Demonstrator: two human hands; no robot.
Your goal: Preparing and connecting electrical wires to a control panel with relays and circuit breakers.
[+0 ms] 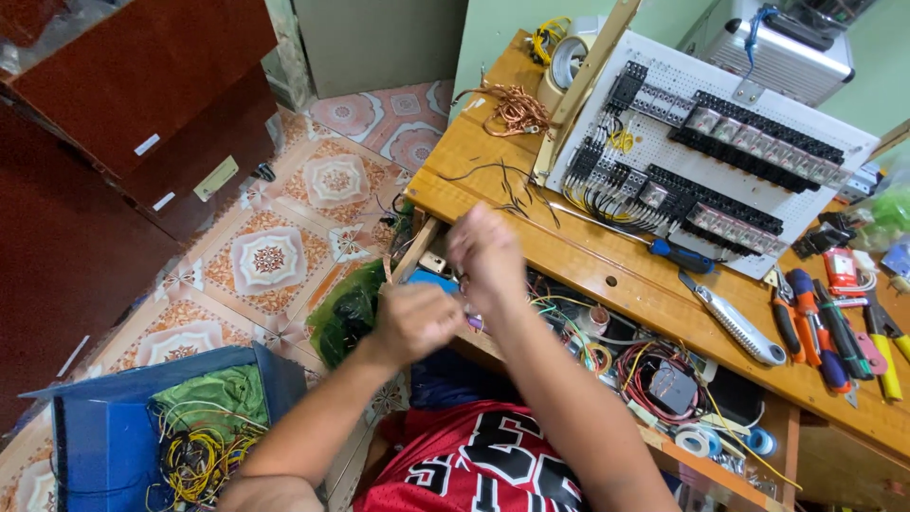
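Over the open drawer (pixel 664 408) of a wooden workbench (pixel 569 256), both hands meet close together. The left hand (pixel 414 320) is curled into a loose fist; the right hand (pixel 485 251) has its fingers bunched, blurred — what they pinch I cannot tell. Tangled coloured wires (pixel 588 346) and tape rolls (pixel 701 441) fill the drawer just beside them. A white perforated panel (pixel 701 142) carrying black relays leans on the bench, a blue-handled screwdriver (pixel 678 254) below it.
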